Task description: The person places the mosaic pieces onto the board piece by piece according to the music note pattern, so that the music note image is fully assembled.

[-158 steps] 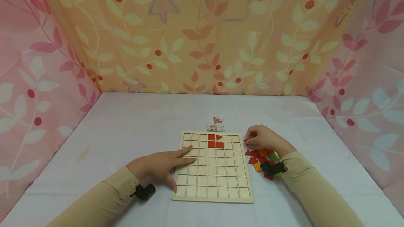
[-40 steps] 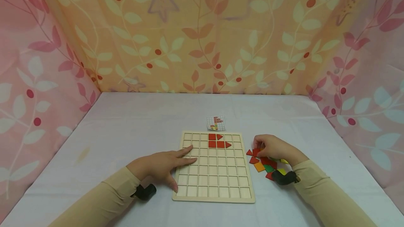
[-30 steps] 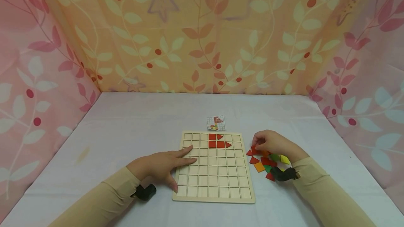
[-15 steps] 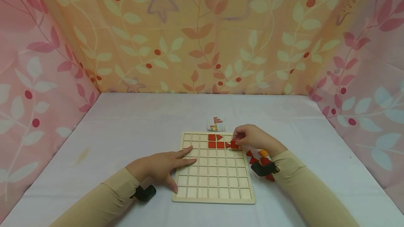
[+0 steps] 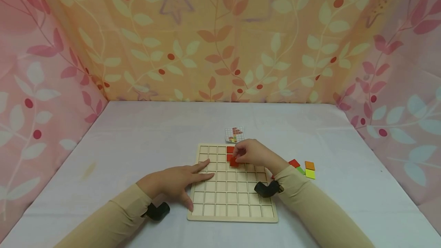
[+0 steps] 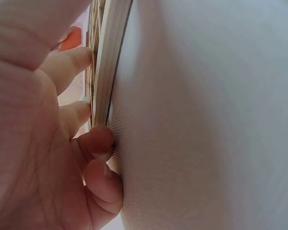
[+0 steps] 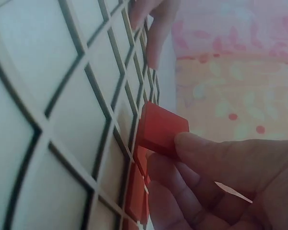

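The right hand (image 5: 253,152) pinches a red square tile (image 5: 234,161) over the wooden grid board (image 5: 232,218), near its upper middle. In the right wrist view the tile (image 7: 163,128) is tilted between thumb and fingers, just off the board's surface. Red pieces (image 5: 230,149) lie in the board's upper cells, partly hidden by the right hand. The left hand (image 5: 172,181) lies at the board's left side with fingers spread, two fingertips on the cells and the thumb at the edge. In the left wrist view two curled fingers (image 6: 103,184) rest on the cloth beside the board.
Behind the board lies a small printed card (image 5: 234,134) with a coloured grid pattern. Loose pieces lie right of the board, among them an orange square (image 5: 309,165) and a yellow square (image 5: 310,173); the right sleeve (image 5: 310,202) covers part of the pile. Patterned cloth walls surround the table.
A red triangle has come onto the board's second row. The right hand has picked a red square from the pile and carried it left over the board. The left hand has stayed in place.
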A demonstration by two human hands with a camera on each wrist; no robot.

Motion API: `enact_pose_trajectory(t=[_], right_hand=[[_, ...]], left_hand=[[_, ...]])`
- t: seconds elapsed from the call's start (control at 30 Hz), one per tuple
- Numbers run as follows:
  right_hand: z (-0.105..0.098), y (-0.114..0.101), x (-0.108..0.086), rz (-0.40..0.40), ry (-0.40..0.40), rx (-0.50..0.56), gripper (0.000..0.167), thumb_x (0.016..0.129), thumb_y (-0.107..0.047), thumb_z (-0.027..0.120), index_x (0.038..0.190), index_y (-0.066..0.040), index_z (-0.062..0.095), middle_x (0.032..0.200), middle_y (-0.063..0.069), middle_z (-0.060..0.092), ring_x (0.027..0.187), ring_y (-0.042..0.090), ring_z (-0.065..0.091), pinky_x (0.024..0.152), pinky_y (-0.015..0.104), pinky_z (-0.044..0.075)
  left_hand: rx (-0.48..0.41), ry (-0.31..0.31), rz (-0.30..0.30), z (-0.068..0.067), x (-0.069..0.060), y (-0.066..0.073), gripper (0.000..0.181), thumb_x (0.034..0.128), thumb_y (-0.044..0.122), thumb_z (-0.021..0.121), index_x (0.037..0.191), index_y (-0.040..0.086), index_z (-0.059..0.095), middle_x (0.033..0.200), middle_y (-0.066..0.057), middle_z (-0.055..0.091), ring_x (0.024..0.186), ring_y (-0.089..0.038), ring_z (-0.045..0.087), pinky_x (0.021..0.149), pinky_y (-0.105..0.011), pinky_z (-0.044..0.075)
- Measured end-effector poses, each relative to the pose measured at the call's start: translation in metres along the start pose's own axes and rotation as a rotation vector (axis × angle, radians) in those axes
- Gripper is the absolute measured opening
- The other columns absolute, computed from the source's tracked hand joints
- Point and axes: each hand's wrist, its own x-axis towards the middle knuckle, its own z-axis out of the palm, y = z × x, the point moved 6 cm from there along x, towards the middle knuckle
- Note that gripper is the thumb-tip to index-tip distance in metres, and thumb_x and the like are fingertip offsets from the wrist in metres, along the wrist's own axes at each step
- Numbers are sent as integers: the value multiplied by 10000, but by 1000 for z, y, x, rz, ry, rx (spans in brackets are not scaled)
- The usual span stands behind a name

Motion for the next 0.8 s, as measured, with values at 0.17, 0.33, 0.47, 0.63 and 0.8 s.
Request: enact_pose_trajectory(t=[0.17, 0.33, 0.47, 0.63, 0.8], right_hand=[[7, -3, 3, 5, -9, -14, 55, 788, -78, 703, 797, -102, 654, 735, -58, 597, 687, 87, 533, 658, 251, 454], [10, -3, 4, 21, 8, -17, 57, 788, -81, 704, 777, -104, 653, 720, -56, 593, 678, 93, 523, 649, 255, 450], [12, -2, 3, 53, 21, -2, 111, 773, -68, 715, 723, -135, 642, 696, -59, 587, 676, 105, 519, 639, 268, 446], [13, -3, 2, 88, 19, -4, 124, 772, -71, 714, 689, -143, 659, 685, -65, 598, 671, 119, 517, 621, 274, 438], [13, 1, 3, 109, 26, -33, 92, 784, -89, 706, 722, -157, 708, 703, -86, 624, 672, 95, 521, 636, 260, 438]], left_hand=[[2, 3, 7, 1, 0, 0, 985, 611, 690, 602, 1448, 373, 188, 1543, 2, -16, 1367, -246, 196, 1036, -448, 281], [12, 9, 7, 2, 1, -2, 988, 608, 704, 588, 1447, 383, 176, 1543, 9, -19, 1367, -243, 196, 1034, -448, 285], [9, 7, 2, 2, 1, -3, 988, 605, 708, 586, 1444, 394, 170, 1543, 19, -20, 1370, -236, 189, 1034, -447, 286], [4, 3, -1, 1, 1, -2, 989, 605, 697, 598, 1445, 392, 175, 1543, 20, -21, 1371, -231, 184, 1033, -446, 287], [8, 6, 5, 0, 0, 0, 983, 615, 682, 610, 1448, 372, 190, 1543, 6, -14, 1366, -234, 197, 1033, -441, 289]])
